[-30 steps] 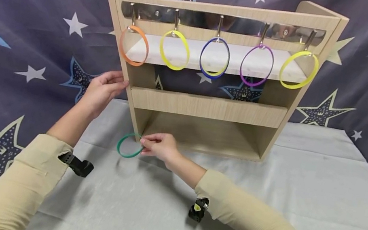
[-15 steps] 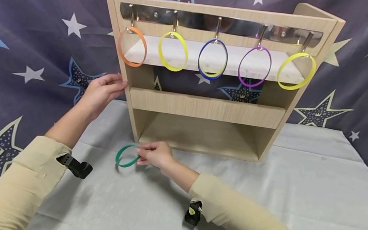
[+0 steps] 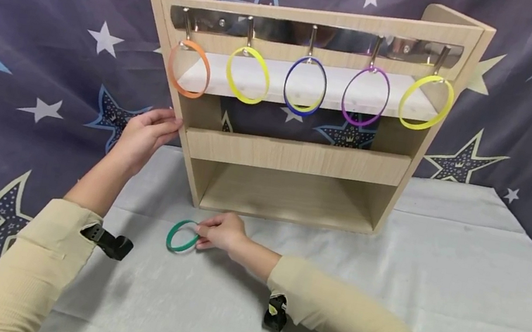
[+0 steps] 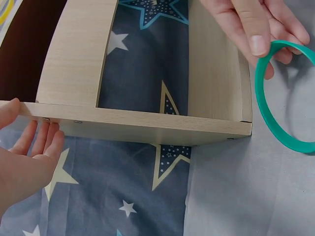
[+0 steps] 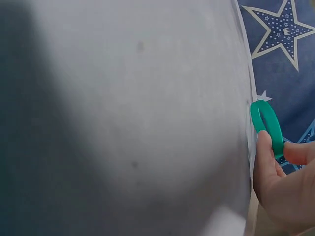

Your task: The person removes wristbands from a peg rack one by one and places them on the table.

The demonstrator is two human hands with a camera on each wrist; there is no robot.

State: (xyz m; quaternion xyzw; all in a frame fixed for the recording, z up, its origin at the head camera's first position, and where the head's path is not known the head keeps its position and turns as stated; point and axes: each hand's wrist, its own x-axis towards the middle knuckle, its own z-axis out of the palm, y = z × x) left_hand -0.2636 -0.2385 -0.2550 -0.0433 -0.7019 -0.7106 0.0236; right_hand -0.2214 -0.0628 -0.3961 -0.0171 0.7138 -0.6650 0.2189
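Near the lower left corner of the wooden shelf (image 3: 299, 157), the right hand (image 3: 224, 232) pinched a green ring (image 4: 260, 93) close to the grey cloth (image 3: 450, 270). The left hand (image 3: 140, 135) held the shelf's side edge, thumb in front, fingers against the outer face.

A dark curtain (image 3: 70, 66) patterned with stars hangs behind a creased, pale grey cloth (image 3: 444, 274).

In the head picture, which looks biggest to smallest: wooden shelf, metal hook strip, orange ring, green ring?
1. Wooden shelf
2. Metal hook strip
3. Orange ring
4. Green ring, pinched by the right hand
Can't tell real ring sizes, though.
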